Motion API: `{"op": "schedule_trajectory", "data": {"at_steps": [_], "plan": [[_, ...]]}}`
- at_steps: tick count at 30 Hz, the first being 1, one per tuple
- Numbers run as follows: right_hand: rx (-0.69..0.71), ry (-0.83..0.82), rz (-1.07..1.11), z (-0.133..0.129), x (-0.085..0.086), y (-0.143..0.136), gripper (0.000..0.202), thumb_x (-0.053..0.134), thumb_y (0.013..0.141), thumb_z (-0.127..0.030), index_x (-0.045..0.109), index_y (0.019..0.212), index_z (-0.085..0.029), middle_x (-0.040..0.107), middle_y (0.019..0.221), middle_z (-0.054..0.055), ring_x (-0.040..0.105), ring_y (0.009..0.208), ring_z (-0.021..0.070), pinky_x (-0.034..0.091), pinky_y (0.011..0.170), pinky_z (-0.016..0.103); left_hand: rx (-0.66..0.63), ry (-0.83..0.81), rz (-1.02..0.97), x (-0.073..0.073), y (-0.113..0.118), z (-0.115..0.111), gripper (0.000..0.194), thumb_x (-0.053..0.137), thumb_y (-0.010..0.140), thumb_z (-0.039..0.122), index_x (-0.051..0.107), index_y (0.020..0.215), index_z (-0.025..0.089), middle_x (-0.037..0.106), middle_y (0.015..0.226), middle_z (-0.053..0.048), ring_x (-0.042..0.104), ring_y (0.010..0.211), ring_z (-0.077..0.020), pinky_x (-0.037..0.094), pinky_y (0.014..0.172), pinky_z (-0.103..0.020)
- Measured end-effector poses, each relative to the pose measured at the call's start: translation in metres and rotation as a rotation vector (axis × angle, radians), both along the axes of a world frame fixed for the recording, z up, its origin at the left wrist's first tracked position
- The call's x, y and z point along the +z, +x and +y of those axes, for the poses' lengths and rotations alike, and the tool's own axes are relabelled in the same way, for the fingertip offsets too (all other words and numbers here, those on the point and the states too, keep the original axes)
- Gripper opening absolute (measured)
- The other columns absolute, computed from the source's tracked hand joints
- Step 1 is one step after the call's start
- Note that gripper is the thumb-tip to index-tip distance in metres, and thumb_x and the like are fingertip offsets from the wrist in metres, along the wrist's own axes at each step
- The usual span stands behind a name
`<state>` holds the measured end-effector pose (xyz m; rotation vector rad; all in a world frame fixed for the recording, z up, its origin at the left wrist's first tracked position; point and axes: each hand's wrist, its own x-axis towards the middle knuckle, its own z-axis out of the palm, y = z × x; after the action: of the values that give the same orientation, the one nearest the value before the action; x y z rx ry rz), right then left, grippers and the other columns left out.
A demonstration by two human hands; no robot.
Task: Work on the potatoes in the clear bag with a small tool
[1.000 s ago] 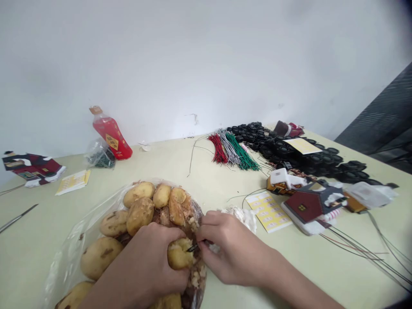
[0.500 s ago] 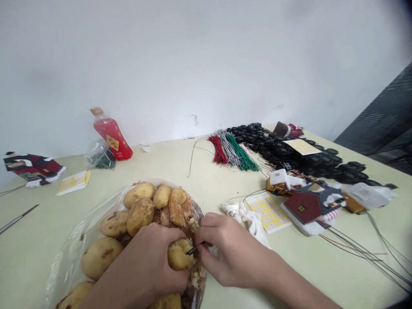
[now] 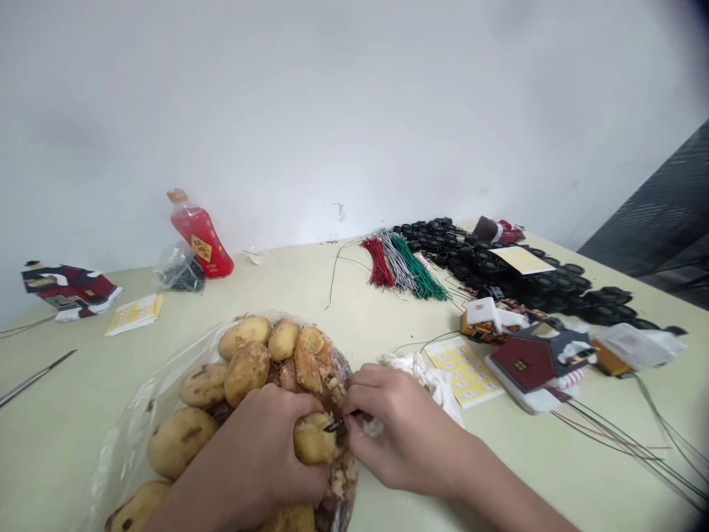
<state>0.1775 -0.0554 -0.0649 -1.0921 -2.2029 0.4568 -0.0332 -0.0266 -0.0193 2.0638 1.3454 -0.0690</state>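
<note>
My left hand (image 3: 271,443) is wrapped round a peeled-looking potato (image 3: 314,443) with a rough, broken top. Pinched in the fingers of my right hand (image 3: 396,428) is a thin dark tool (image 3: 335,425); its tip touches the potato's broken side, and its exact kind cannot be made out. Under both hands lies a clear plastic bag (image 3: 119,436) spread with several whole potatoes (image 3: 182,442). Brownish peelings and pale crumbs (image 3: 339,473) gather along its right side. Crumpled white tissue (image 3: 437,384) sits just beyond my right hand.
Small model houses with wires (image 3: 532,358) and a yellow sticker sheet (image 3: 465,369) stand at right. Behind them are black round parts (image 3: 487,266) and bundled coloured wires (image 3: 404,262). At left are a red bottle (image 3: 202,236), another house (image 3: 72,288) and a pointed metal tool (image 3: 36,378).
The whole view has shifted slightly, so things appear a little further right. Both hands keep their grips; the dark tool shows a bit more at the potato's broken side.
</note>
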Motion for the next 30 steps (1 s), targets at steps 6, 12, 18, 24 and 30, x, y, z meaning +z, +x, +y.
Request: {"op": "schedule_trajectory", "data": {"at_steps": [6,12,18,24,30], "plan": [[0.007,-0.021,-0.037,0.000,-0.003,-0.002,0.009,0.066,0.078,-0.012,0.066,0.074,-0.020,0.069,0.074,0.002,0.060,0.069,0.0175,0.038,0.065,0.029,0.008,0.002,-0.009,0.005,0.001,-0.002,0.017,0.071,0.064,0.035,0.059,0.065,0.023,0.057,0.060,0.006,0.052,0.063,-0.0159,0.033,0.058,-0.032],[0.001,-0.025,-0.083,0.004,-0.007,-0.004,0.009,0.068,0.079,-0.011,0.067,0.076,-0.019,0.069,0.075,0.003,0.061,0.071,0.0181,0.040,0.066,0.028,-0.009,0.042,-0.051,0.003,0.000,-0.004,0.016,0.070,0.063,0.029,0.055,0.063,0.024,0.058,0.059,0.005,0.052,0.061,-0.0166,0.034,0.056,-0.033],[-0.027,-0.016,-0.088,0.005,-0.006,-0.003,0.010,0.067,0.080,-0.010,0.067,0.076,-0.019,0.068,0.076,0.004,0.061,0.073,0.0186,0.041,0.066,0.028,-0.020,0.063,-0.014,0.000,-0.001,-0.001,0.015,0.070,0.062,0.030,0.057,0.063,0.023,0.061,0.059,0.004,0.053,0.061,-0.0164,0.035,0.058,-0.034],[0.004,0.018,-0.041,0.007,-0.010,-0.002,0.011,0.067,0.078,-0.010,0.064,0.074,-0.020,0.068,0.074,0.003,0.061,0.070,0.0176,0.040,0.065,0.027,-0.020,0.055,-0.001,-0.007,0.000,0.001,0.017,0.070,0.060,0.030,0.055,0.061,0.024,0.059,0.057,0.005,0.051,0.058,-0.0154,0.034,0.056,-0.033],[0.004,-0.013,-0.057,0.006,-0.006,-0.001,0.010,0.069,0.076,-0.010,0.066,0.076,-0.019,0.069,0.074,0.003,0.061,0.070,0.0170,0.039,0.066,0.027,-0.003,0.034,-0.018,-0.002,0.000,0.000,0.014,0.069,0.060,0.031,0.058,0.063,0.023,0.059,0.058,0.004,0.051,0.061,-0.0154,0.033,0.057,-0.033]]}}
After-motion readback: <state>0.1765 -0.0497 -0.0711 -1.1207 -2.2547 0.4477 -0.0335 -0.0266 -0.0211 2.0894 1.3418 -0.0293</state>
